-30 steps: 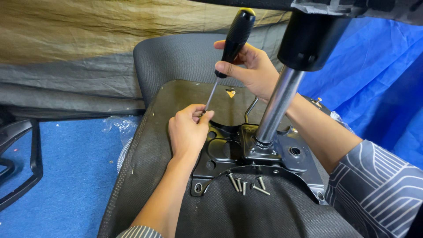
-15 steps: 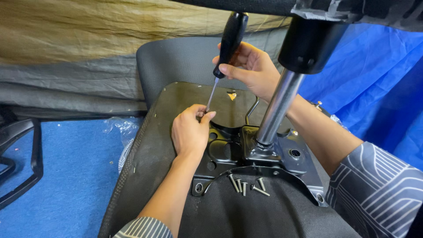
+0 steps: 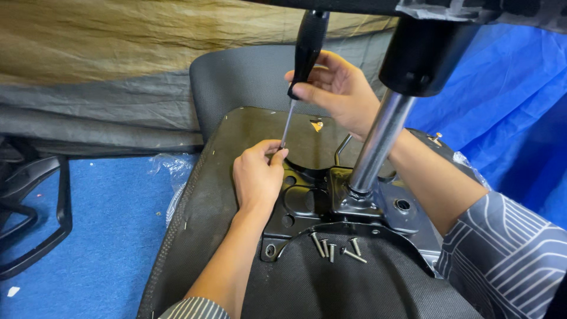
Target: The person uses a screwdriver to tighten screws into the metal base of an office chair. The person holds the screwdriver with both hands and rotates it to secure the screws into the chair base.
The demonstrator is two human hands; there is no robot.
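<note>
Screwdriver [image 3: 304,53] gripped by right hand [image 3: 336,88]; left hand [image 3: 257,174] pinches its tip.

I see a blue floor mat [image 3: 112,236] below. A crumpled tan sheet [image 3: 118,41] hangs behind, and a blue tarp [image 3: 508,106] drapes on the right.

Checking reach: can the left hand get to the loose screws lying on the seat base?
Probably yes. The left hand is pinching the screwdriver tip; the loose screws lie uncovered just beside its forearm, nothing between them.
</note>
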